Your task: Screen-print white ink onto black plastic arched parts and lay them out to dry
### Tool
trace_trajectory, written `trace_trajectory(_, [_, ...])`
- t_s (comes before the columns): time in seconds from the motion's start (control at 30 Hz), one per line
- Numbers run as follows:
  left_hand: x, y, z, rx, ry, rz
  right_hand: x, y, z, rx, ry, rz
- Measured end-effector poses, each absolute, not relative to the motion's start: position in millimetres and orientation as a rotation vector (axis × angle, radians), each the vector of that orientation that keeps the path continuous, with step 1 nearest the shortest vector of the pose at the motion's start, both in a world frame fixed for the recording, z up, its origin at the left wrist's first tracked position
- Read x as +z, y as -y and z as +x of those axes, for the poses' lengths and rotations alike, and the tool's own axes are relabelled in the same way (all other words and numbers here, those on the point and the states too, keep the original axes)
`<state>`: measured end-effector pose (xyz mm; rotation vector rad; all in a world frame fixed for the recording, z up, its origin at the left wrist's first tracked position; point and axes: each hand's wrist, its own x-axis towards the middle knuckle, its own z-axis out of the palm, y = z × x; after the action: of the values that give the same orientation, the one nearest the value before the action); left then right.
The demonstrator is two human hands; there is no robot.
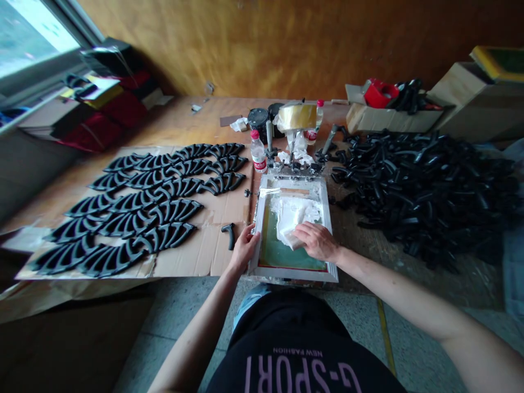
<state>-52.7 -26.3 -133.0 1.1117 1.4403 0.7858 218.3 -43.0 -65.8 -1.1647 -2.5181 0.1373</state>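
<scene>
A screen-printing frame with a pale border and a green mesh lies in front of me. White ink is spread in a ragged patch over the mesh. My right hand is closed on a white-smeared squeegee, which sits at the lower edge of the ink. At the frame's left edge my left hand grips the border, its underside fingers hidden. Just left of that hand, one curved black plastic handle lies alone on the cardboard. A metal clamp stands along the frame's far edge.
Rows of black handles cover the cardboard on the left. A large heap of black parts lies on the right. Behind the frame stand red-capped bottles, dark tubs and a tape roll. Cardboard boxes line the back right.
</scene>
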Motion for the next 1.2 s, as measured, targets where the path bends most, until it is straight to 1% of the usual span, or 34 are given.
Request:
trace_trajectory(0.07, [-129.3,26.8,-51.9,0.786,-1.443,1.093,-63.2,43.2,216.8,0.207,2.494,-1.174])
trace_trajectory(0.17, [-109.8,28.0,-51.3,0.792,-1.415,1.058,-43.7,16.8,213.3,0.252,2.340,-1.338])
trace_trajectory(0.27, [-71.7,27.4,-51.8,0.825,-1.367,1.037,-17.4,-28.1,227.5,0.242,2.130,-1.562])
trace_trajectory(0.37, [-26.2,18.2,-48.1,0.911,-1.316,1.057,-4.9,-56.0,273.7,0.193,1.823,-1.742])
trace_trajectory(0.43, [1.6,4.1,-40.7,1.056,-1.235,1.083,-12.3,-54.6,306.8,0.149,1.609,-1.826])
trace_trajectory(0.5, [24.8,-15.4,-30.4,1.236,-1.127,1.100,-32.4,-39.2,323.4,0.197,1.566,-1.907])
trace_trajectory(0.63, [47.1,-45.2,-9.3,1.344,-1.001,1.029,-83.3,6.0,290.9,0.373,1.984,-1.904])
trace_trajectory(0.7, [38.4,-38.8,1.5,1.372,-1.006,0.940,-97.0,23.7,258.6,0.352,2.176,-1.931])
trace_trajectory(0.73, [28.6,-28.5,7.4,1.324,-1.023,0.887,-98.9,30.7,242.9,0.352,2.208,-1.983])
trace_trajectory(0.8, [1.1,3.0,19.8,1.032,-1.073,0.773,-95.2,43.3,214.4,0.383,2.120,-2.094])
trace_trajectory(0.83, [-14.4,21.4,25.5,0.782,-1.082,0.722,-91.3,49.3,202.1,0.393,2.057,-2.100])
trace_trajectory(0.87, [-29.2,39.0,29.9,0.621,-1.079,0.669,-87.4,55.2,191.8,0.397,2.028,-2.043])
trace_trajectory(0.9, [-42.7,54.1,32.3,0.548,-1.069,0.627,-84.3,60.4,184.4,0.408,2.049,-1.923])
trace_trajectory(0.97, [-63.6,71.3,27.3,0.558,-1.108,0.583,-82.2,66.3,184.3,0.459,2.162,-1.620])
trace_trajectory(1.0, [-71.5,72.2,18.5,0.608,-1.159,0.594,-83.5,66.1,193.9,0.488,2.203,-1.531])
trace_trajectory(1.03, [-78.7,68.3,5.2,0.652,-1.233,0.627,-86.3,63.9,210.5,0.501,2.216,-1.537])
trace_trajectory(1.07, [-85.9,60.9,-12.6,0.680,-1.327,0.676,-90.2,60.0,233.5,0.488,2.193,-1.656])
trace_trajectory(1.17, [-112.0,30.7,-80.8,0.685,-1.662,0.868,-106.5,46.4,320.4,0.315,1.965,-2.340])
trace_trajectory(1.2, [-122.1,22.3,-103.2,0.652,-1.776,0.939,-112.3,43.9,347.3,0.306,1.912,-2.437])
